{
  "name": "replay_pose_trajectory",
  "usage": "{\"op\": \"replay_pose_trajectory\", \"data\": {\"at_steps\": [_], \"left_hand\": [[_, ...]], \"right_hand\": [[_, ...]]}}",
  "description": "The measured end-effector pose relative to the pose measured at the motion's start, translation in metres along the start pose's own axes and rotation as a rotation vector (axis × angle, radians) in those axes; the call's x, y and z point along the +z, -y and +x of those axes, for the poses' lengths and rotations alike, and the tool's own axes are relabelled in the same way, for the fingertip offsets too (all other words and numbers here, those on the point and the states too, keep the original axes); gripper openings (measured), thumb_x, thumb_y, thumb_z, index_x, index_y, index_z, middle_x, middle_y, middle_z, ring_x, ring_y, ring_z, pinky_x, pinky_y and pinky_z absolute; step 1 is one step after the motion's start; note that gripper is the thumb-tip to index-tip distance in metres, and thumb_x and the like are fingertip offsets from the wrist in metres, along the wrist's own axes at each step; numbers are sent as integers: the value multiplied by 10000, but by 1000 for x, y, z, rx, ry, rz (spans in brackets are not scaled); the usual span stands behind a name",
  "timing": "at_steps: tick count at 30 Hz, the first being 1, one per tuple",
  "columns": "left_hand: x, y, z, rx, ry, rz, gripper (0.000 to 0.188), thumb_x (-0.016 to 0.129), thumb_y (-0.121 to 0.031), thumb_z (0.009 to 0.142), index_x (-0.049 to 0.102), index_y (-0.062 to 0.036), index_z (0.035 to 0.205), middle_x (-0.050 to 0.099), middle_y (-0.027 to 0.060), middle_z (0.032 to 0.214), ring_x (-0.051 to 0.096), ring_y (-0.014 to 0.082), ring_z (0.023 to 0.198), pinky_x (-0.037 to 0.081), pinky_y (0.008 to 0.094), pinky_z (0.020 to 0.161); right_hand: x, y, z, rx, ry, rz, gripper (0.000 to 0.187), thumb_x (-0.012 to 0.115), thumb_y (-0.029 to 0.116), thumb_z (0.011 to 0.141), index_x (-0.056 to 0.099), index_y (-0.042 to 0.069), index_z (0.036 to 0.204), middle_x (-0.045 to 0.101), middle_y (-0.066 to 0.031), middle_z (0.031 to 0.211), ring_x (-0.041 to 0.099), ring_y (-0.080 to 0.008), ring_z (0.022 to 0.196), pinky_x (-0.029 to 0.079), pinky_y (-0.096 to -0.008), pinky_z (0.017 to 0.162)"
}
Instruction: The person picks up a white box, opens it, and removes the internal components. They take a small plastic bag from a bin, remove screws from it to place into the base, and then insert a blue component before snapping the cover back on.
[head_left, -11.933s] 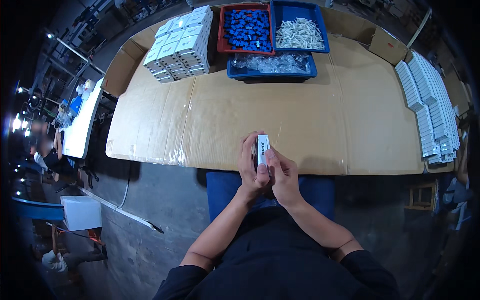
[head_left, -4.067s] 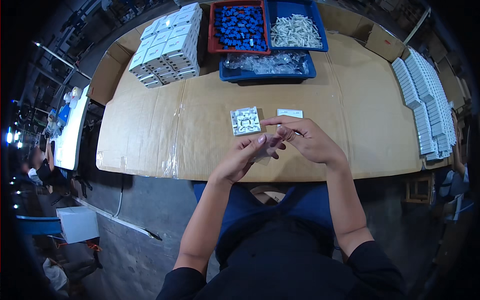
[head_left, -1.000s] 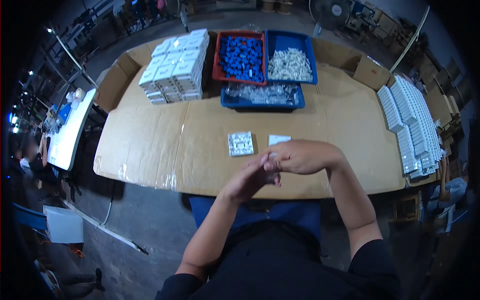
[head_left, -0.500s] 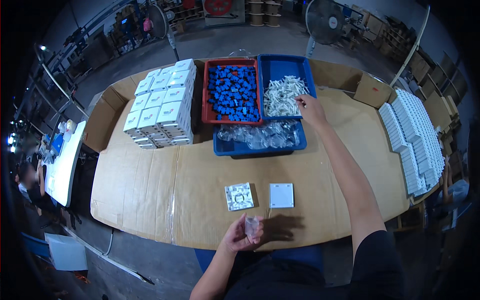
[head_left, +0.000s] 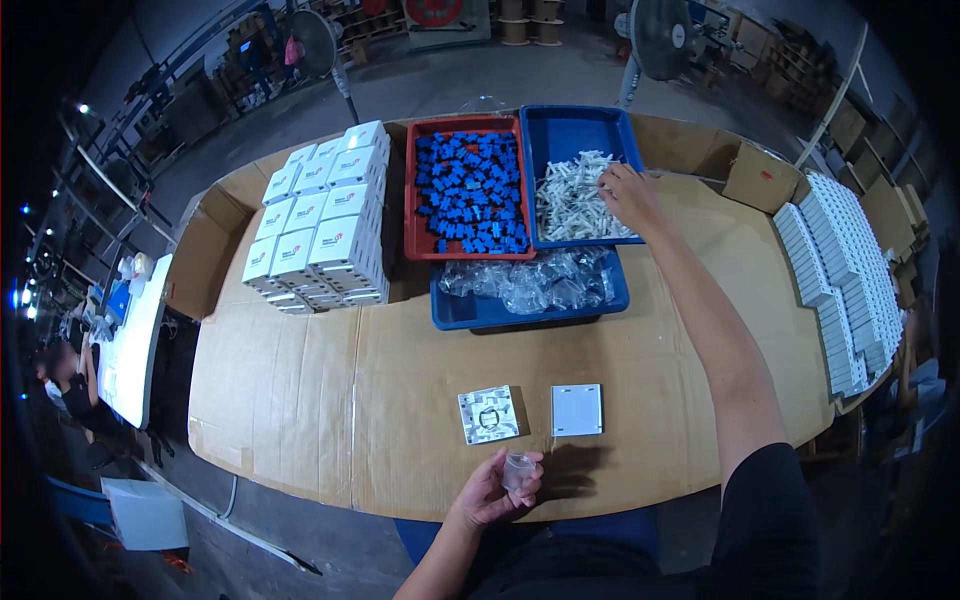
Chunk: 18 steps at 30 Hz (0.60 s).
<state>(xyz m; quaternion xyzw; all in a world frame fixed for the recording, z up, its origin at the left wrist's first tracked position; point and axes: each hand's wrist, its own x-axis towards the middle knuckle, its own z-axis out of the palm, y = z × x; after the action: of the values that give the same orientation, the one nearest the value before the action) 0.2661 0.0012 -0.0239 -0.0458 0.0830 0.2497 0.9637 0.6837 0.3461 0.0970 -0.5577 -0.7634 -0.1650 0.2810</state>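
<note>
My left hand (head_left: 497, 490) is closed around a small clear plastic bag (head_left: 518, 472) near the table's front edge. Just beyond it lie two square white plastic pieces: a housing with a ring inside (head_left: 489, 417), slightly turned, and a flat cover (head_left: 577, 411) to its right. My right hand (head_left: 630, 203) reaches over the right side of a blue bin (head_left: 533, 128). Its fingers are bent together at a heap of small white plastic parts (head_left: 574, 205); whatever they pinch is too small to make out.
Left of the blue bin stands a red bin (head_left: 412, 200) of small blue parts. A lower blue tray (head_left: 445, 318) holds clear plastic bags. White boxes (head_left: 320, 220) are stacked at left, white panels (head_left: 845, 280) at right. Cardboard walls (head_left: 210, 250) edge the table. A person (head_left: 75, 385) sits at far left.
The whole view has shifted slightly. My right hand has moved further in over the white parts, fingers now at the heap. My left hand still holds the clear bag.
</note>
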Motion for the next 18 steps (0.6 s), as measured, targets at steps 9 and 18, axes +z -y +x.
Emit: {"op": "replay_pose_trajectory", "data": {"at_steps": [9,18], "left_hand": [[-17,10,-14,10,31,-14,685,504,-494,1061,468,34,1494,647,136,1140,578,227,844,508,401,769],[70,-1,14,272,-177,465,635,384,-499,1112,540,14,1454,719,111,1133,701,211,891,569,384,843]], "right_hand": [[-117,123,-51,693,-267,1544,160,810,41,886,666,51,955,629,11,862,560,-71,729,423,-218,654],[-164,212,-178,744,310,1298,175,770,20,924,724,-5,1091,716,-26,964,645,-81,854,518,-241,774]]}}
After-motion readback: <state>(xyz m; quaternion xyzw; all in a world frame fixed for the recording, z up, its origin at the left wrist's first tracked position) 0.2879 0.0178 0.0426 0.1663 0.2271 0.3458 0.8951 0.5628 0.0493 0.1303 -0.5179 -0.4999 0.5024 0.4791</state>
